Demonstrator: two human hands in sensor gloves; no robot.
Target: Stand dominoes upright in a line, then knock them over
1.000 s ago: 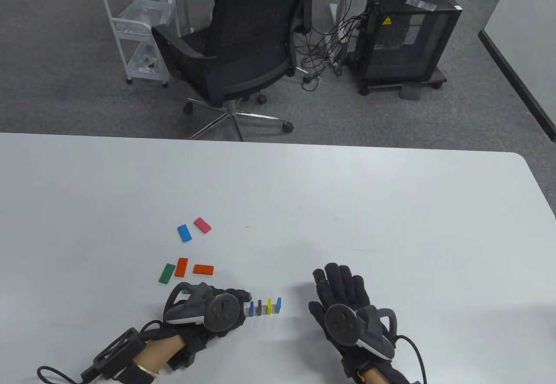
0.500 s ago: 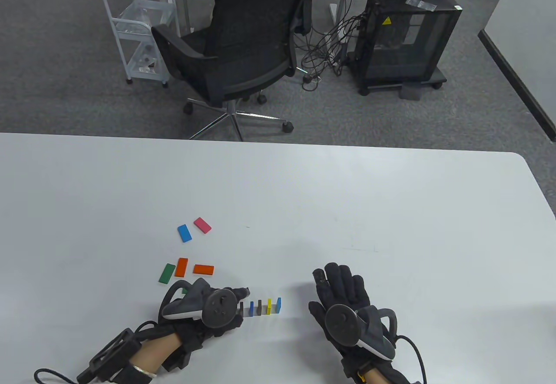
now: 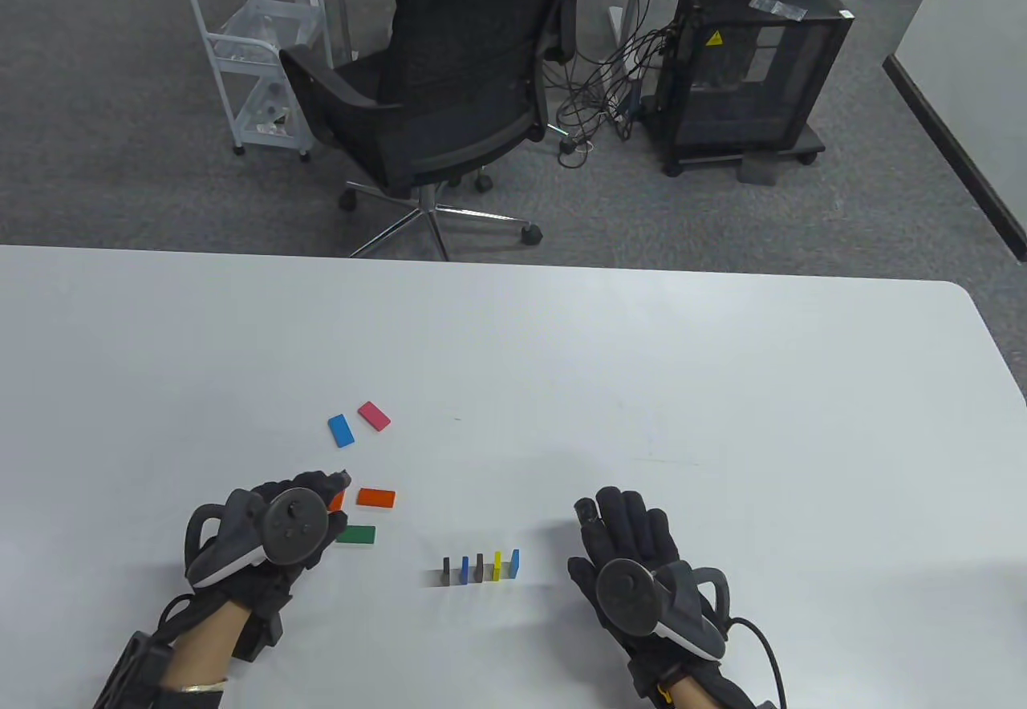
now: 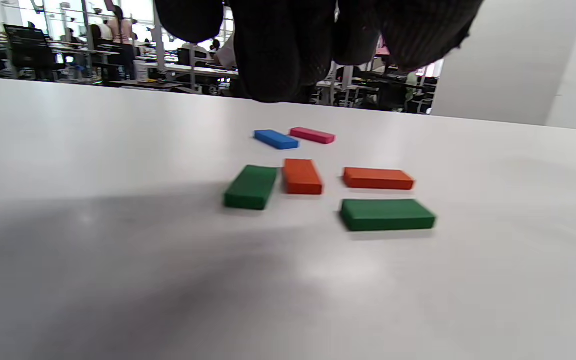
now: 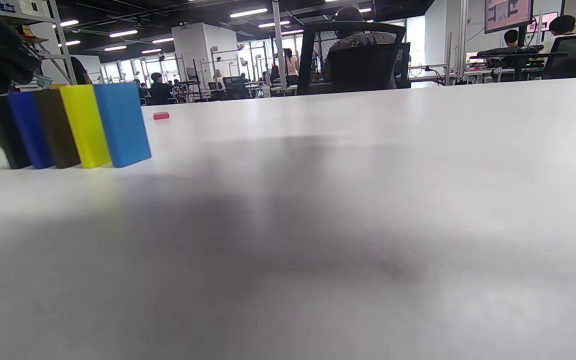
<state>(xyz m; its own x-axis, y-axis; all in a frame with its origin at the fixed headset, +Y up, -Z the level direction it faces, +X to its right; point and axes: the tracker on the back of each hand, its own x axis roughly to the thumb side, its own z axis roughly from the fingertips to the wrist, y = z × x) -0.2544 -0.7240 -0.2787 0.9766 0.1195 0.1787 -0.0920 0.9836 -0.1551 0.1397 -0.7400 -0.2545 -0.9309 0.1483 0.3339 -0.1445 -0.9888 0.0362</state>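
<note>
Five dominoes stand upright in a short row: black (image 3: 446, 570), blue (image 3: 464, 569), dark grey (image 3: 480, 567), yellow (image 3: 497, 565) and light blue (image 3: 514, 562). The row (image 5: 85, 125) also fills the left of the right wrist view. Left of it lie flat pieces: a green domino (image 3: 355, 534), an orange domino (image 3: 375, 497), a blue one (image 3: 341, 430) and a pink one (image 3: 374, 415). My left hand (image 3: 333, 487) hovers over a second orange domino (image 4: 302, 176) and a second green one (image 4: 251, 186), holding nothing. My right hand (image 3: 610, 524) lies flat on the table right of the row, fingers straight.
The white table (image 3: 642, 388) stretches far and right of the dominoes. Beyond its far edge stand an office chair (image 3: 449, 91), a white cart (image 3: 257, 59) and a black cabinet (image 3: 746, 67) on the floor.
My left hand let go of the black domino at the row's left end and moved left and back to the flat pieces, uncovering a green one. The right hand stayed put.
</note>
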